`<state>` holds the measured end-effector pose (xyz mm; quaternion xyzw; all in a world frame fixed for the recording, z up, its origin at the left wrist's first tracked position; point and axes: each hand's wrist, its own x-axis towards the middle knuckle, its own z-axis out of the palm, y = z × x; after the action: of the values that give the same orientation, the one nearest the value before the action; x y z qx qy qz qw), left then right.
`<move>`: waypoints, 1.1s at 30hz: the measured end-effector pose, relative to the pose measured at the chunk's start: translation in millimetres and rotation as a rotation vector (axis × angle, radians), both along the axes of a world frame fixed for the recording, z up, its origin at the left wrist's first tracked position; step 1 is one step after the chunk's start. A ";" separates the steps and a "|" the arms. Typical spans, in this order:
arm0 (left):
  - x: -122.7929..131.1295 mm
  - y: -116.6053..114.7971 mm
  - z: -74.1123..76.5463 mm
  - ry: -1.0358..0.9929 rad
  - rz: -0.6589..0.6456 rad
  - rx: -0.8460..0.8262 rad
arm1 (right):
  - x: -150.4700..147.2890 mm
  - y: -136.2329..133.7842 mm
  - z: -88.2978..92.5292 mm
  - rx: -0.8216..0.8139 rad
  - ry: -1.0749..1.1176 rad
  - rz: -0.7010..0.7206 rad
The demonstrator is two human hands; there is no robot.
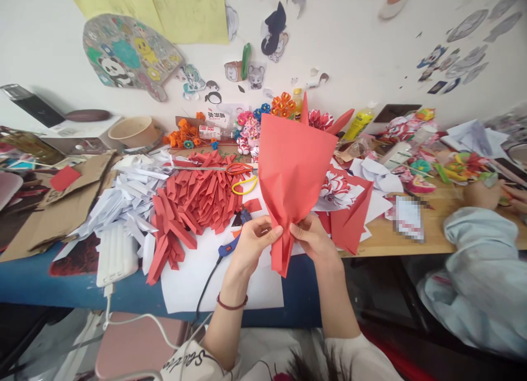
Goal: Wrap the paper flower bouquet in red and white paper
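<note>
A red sheet of paper (293,167) is gathered into a cone-like wrap and stands upright in front of me. My left hand (252,239) pinches its narrow lower part from the left. My right hand (313,237) grips the same gathered neck from the right. Both hands are closed on the paper. The wrap's pointed tail hangs below my fingers. A red-and-white paper flower (336,188) lies just behind the wrap on the right.
Heaps of folded red strips (193,202) and white strips (123,197) cover the left of the table. Orange scissors (236,169), a blue glue gun (234,239), a white power bank (116,255) and cardboard (61,205) lie nearby. Another person's sleeve (473,271) is at right.
</note>
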<state>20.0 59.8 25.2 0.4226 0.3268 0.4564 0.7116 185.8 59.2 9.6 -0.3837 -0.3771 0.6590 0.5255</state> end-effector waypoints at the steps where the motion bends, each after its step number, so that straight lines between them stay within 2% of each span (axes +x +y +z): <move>1: 0.6 -0.6 0.8 0.008 0.006 0.001 | 0.2 -0.3 0.2 0.001 -0.012 -0.008; 7: 4.5 -4.2 5.7 0.174 0.095 0.043 | 2.1 -2.3 -2.9 0.020 -0.038 -0.058; 12: 4.5 -7.0 7.7 0.291 0.106 0.068 | 2.4 -1.0 -5.0 0.038 0.003 -0.056; 18: 3.1 -9.4 9.6 0.330 0.114 0.076 | 2.4 0.2 -0.3 0.031 -0.031 -0.052; 23: 5.6 -8.3 10.2 0.369 0.130 0.106 | 4.7 2.1 -4.7 0.095 -0.033 -0.024; 29: 7.7 -6.1 10.5 0.360 0.135 0.115 | 6.8 4.2 -7.3 0.090 -0.105 0.013; 33: 8.4 -5.4 9.2 0.412 0.174 0.142 | 4.8 2.8 -1.5 0.069 -0.166 -0.036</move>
<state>28.4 54.4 34.4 0.5260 0.4675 0.4419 0.5564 190.6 62.0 8.1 -0.4256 -0.4350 0.6021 0.5169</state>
